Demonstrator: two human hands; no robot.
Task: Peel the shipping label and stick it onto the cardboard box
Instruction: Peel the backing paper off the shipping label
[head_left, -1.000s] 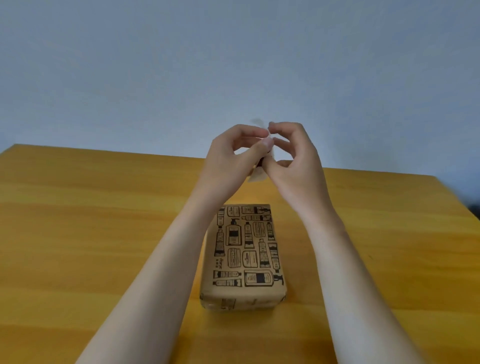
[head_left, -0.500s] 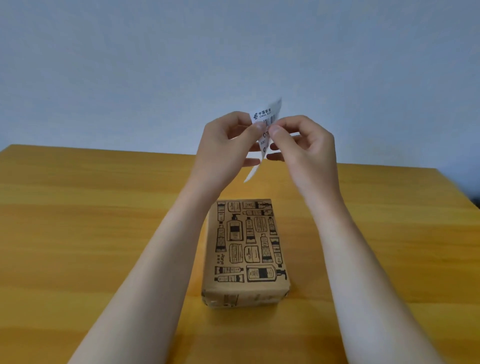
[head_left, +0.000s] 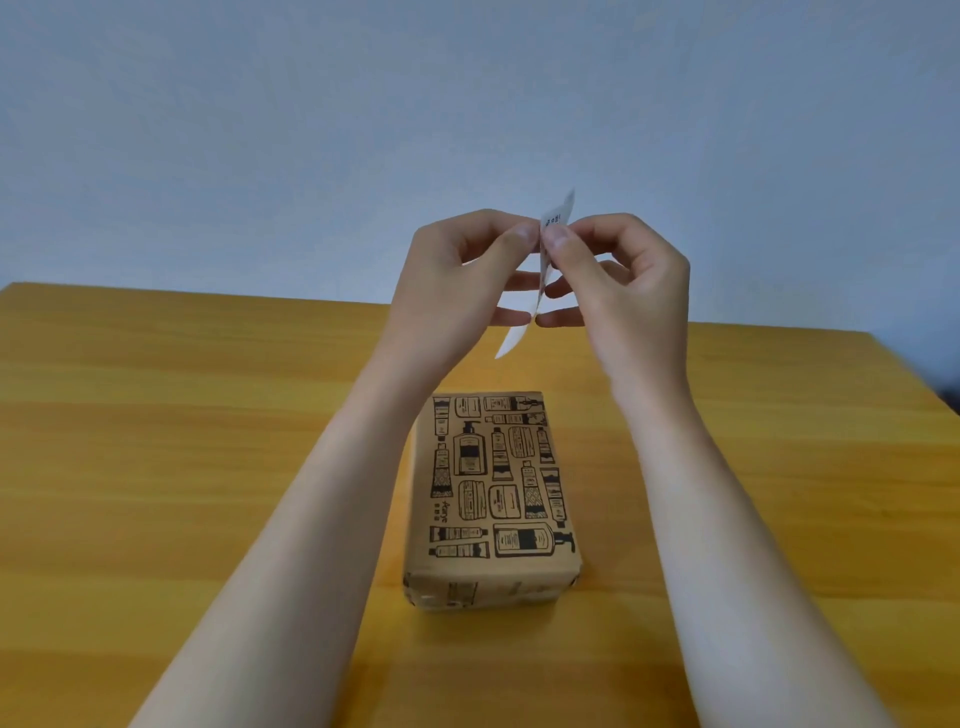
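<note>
Pinching the shipping label (head_left: 557, 218) edge-on, left hand (head_left: 457, 280) and right hand (head_left: 618, 275) are held above the cardboard box (head_left: 493, 493); tearing or self-sticking is risked if peeled unevenly.

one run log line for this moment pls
phase: peeling | left hand: pinching shipping label | right hand: pinching label | cardboard box: on table, unlabelled

Box (head_left: 493, 499): brown cardboard, black line drawings of bottles, tubes and jars. Label (head_left: 557, 215): white, dark print. Table (head_left: 156, 467): yellow-orange wood grain. Wall (head_left: 311, 130): pale grey-blue.
</note>
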